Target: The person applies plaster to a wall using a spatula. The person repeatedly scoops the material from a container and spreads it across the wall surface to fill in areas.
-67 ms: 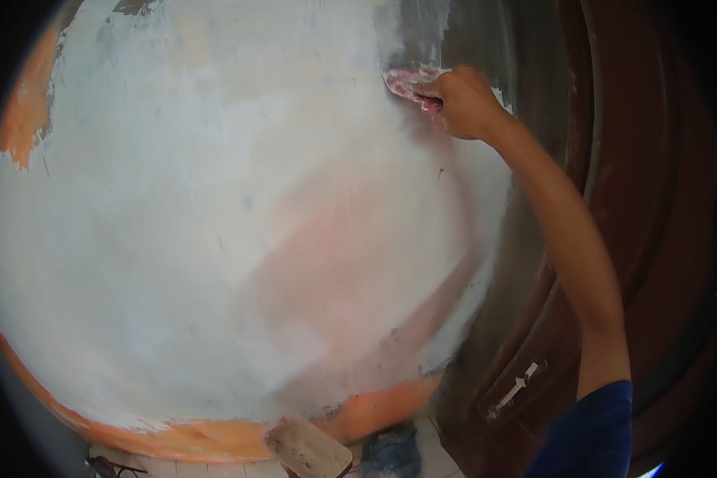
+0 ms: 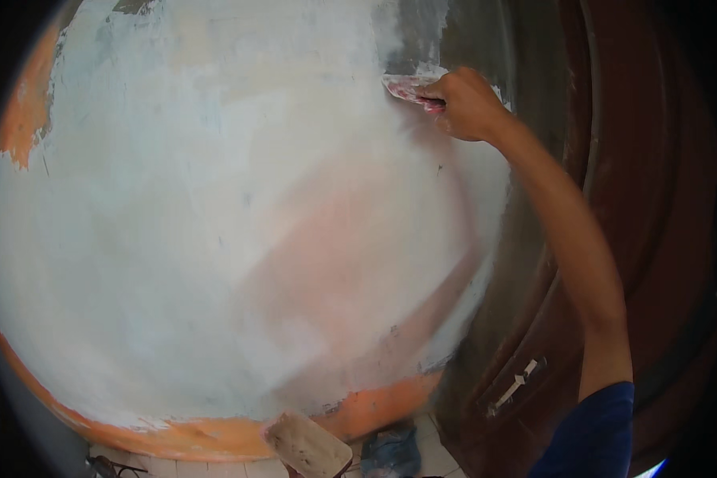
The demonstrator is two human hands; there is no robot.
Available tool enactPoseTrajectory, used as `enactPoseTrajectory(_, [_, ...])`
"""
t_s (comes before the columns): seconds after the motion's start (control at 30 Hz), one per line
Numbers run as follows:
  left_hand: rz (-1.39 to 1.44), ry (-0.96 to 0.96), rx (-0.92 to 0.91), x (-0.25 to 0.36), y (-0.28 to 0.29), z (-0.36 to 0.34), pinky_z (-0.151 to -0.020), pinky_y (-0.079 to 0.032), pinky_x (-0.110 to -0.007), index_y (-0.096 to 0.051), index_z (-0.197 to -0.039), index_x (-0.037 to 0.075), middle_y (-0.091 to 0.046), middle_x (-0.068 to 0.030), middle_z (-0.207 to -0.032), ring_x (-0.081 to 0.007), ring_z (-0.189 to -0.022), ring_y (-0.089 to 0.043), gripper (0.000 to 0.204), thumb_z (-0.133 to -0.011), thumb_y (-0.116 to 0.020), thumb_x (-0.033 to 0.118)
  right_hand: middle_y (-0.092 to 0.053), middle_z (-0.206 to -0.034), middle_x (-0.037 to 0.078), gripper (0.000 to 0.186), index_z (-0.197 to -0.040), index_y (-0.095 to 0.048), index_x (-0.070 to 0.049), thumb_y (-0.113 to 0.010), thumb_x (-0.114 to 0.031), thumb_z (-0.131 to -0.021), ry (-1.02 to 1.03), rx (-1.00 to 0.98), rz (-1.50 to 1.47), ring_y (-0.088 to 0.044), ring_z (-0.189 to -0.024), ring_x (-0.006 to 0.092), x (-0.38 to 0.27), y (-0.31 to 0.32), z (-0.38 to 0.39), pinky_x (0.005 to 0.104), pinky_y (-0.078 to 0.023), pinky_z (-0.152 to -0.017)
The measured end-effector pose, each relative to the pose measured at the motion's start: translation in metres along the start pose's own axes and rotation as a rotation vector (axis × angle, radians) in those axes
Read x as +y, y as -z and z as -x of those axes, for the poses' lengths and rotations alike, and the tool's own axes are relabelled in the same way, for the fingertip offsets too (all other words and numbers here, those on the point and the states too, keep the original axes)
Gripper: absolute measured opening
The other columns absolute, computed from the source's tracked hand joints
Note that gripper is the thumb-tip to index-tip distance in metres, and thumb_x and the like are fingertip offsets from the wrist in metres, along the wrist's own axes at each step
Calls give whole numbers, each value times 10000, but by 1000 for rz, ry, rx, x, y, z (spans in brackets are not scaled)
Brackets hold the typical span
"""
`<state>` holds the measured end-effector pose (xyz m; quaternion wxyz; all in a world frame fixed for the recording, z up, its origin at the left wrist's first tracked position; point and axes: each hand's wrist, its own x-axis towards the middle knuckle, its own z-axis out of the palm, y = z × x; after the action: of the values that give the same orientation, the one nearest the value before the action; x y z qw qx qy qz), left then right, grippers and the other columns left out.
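Note:
My right hand (image 2: 466, 105) is closed around a putty knife (image 2: 410, 89), whose reddish surface is smeared with white. The knife's edge lies against the wall (image 2: 311, 183), where the white coat meets a bare grey strip (image 2: 414, 40) near the top right. My right arm stretches up from a dark blue sleeve at the lower right. At the bottom edge there is a rectangular trough (image 2: 309, 446) with whitish residue inside; whatever supports it is hidden. My left hand does not show.
Orange paint (image 2: 386, 405) borders the white coat below and at the far left. A dark red-brown door (image 2: 653, 159) with a handle (image 2: 518, 385) stands to the right. On the pale tiled floor lies a bluish crumpled thing (image 2: 390, 452). Something dark and thin is at bottom left.
My right hand and the putty knife have shifted slightly down the wall, and the blade's angle has changed a little. The trough looks slightly higher in the picture.

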<state>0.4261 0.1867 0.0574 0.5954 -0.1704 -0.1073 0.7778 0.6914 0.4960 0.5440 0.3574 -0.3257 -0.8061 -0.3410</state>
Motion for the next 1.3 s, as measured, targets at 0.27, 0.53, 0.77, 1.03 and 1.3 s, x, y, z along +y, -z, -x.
enactPoseTrajectory(0.27, [-251,-17,-83,34,38,-24,-1059,-229,-588,-414,-1355,150,-427,-69,-1391,-319,-1293,-352,620,-836,-555,460,-642,-772,159,507,-1080,-656,-64,-520,57,-607,-283,235,-303,-615,-683,232,11,57,-28,322,-501,-659])
enactPoseTrajectory(0.53, [292,178,-201,59,80,-28,-1040,-280,-574,-452,-1313,141,-473,-66,-1336,-303,-1258,-389,601,-823,-568,469,-653,-788,156,559,-1115,-642,-67,-648,-26,-557,-144,48,68,-618,-733,320,-37,-44,13,384,-493,-702])
enactPoseTrajectory(0.77, [-554,-176,202,32,37,-28,-1060,-285,-527,-405,-1348,133,-448,-66,-1363,-290,-1270,-384,630,-844,-544,485,-646,-774,162,490,-1054,-664,-49,-636,9,-568,-73,-109,-37,-605,-675,323,-32,-22,37,363,-491,-658])
enactPoseTrajectory(1.03, [-385,127,-246,31,49,-6,-1066,-276,-529,-397,-1358,128,-434,-68,-1378,-303,-1276,-377,622,-867,-511,493,-652,-822,183,418,-1036,-667,-54,-539,3,-643,-140,336,-91,-632,-674,268,18,49,-41,336,-494,-656])
enactPoseTrajectory(1.3, [-522,-234,162,27,45,2,-1077,-274,-499,-378,-1369,122,-407,-73,-1399,-300,-1291,-358,618,-878,-495,479,-649,-784,168,347,-940,-685,-41,-589,6,-610,-89,134,-47,-622,-713,314,-16,-2,-10,362,-497,-684])
